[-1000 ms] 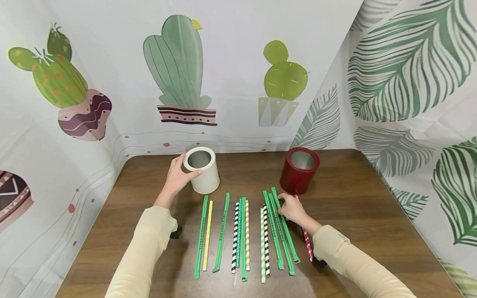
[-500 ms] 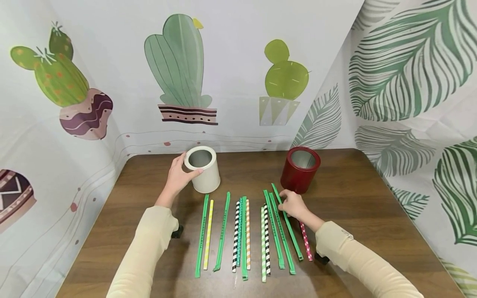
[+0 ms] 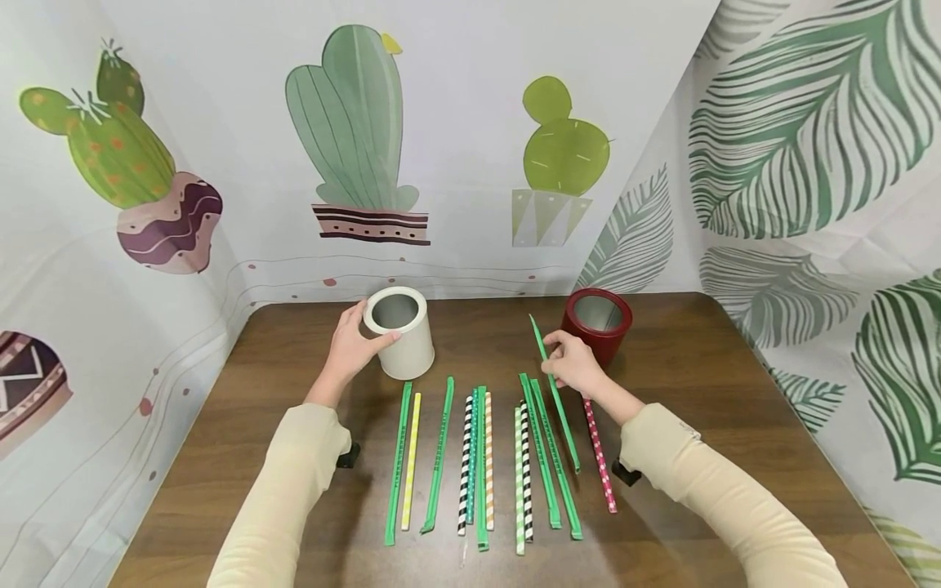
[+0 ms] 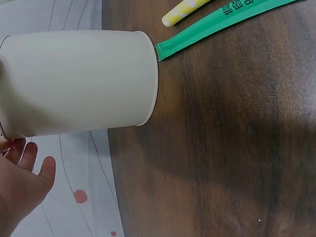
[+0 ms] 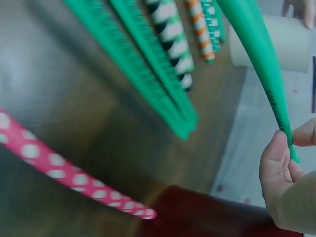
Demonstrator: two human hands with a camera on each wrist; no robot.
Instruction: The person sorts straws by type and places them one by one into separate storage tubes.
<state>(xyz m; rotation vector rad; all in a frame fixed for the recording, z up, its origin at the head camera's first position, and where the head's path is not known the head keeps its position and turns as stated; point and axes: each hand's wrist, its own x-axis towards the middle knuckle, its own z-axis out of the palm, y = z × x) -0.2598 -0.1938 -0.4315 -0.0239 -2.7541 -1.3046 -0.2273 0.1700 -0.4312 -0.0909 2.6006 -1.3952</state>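
My left hand (image 3: 351, 347) grips the rim of a cream-white can (image 3: 409, 355), thumb at the front and fingers at the far left side. The can stands upright. My right hand (image 3: 577, 366) pinches a green-wrapped straw (image 3: 563, 418) between thumb and fingers, raised off the table and slanting. In the right wrist view, the pinch on this green straw (image 5: 261, 59) is close to one end. Just behind the right hand stands a dark red can (image 3: 599, 327), partly covered by it. Below that hand lies a pink polka-dot straw (image 3: 599, 457).
Between the arms, several straws lie roughly parallel on the brown table (image 3: 684, 376): green-wrapped ones (image 3: 439, 457), a yellow one (image 3: 412, 465), black-striped ones (image 3: 466, 469), an orange-striped one (image 3: 488, 465) and a light green-striped one (image 3: 519, 482). A patterned cloth (image 3: 470, 163) hangs behind.
My right hand has lifted the rightmost green-wrapped straw off the table and moved it up and away from the others. The left hand stays on the white can.
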